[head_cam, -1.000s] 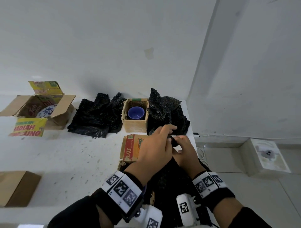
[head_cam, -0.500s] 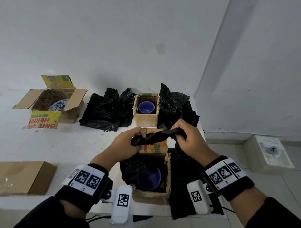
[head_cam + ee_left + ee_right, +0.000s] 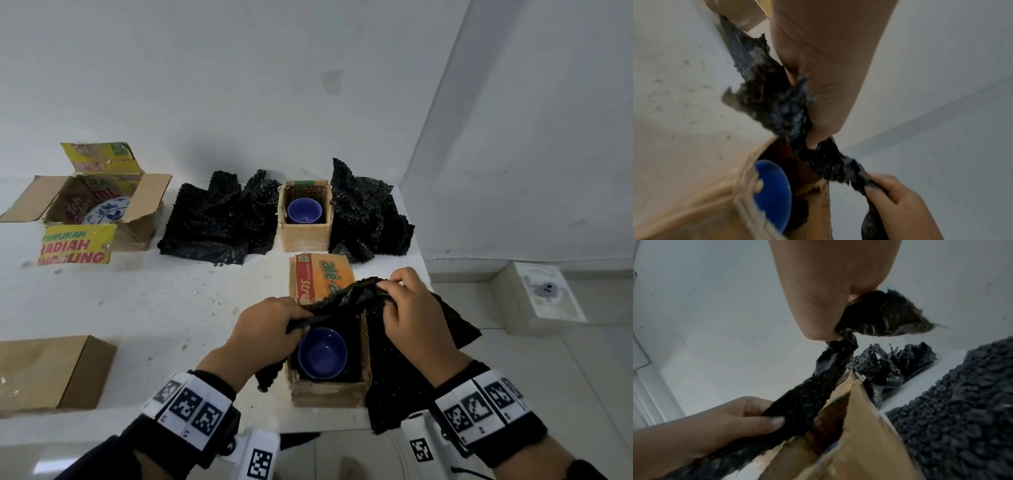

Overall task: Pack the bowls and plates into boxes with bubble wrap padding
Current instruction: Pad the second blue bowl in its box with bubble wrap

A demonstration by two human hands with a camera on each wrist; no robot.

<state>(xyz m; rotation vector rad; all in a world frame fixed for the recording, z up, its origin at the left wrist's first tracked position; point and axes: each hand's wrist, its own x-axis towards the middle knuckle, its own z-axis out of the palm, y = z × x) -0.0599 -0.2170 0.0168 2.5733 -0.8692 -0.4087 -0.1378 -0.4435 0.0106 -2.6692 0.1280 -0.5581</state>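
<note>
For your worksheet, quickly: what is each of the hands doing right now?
Left hand: closed, gripping one end of the black bubble wrap above the blue bowl.
Right hand: closed, pinching the other end of it.

Plate (image 3: 107, 213) in far-left box (image 3: 144, 202): mostly hidden by box walls and flaps, pattern unreadable. Flat box (image 3: 44, 371) cut by left edge. Left hand (image 3: 265, 330) covers near bowl's (image 3: 322, 353) left rim. Bubble wrap (image 3: 346, 299) hides near box's (image 3: 329, 390) far wall. Both wrist views motion-blurred.

Black sleeves, tag-printed white wristbands (image 3: 186, 407)
</note>
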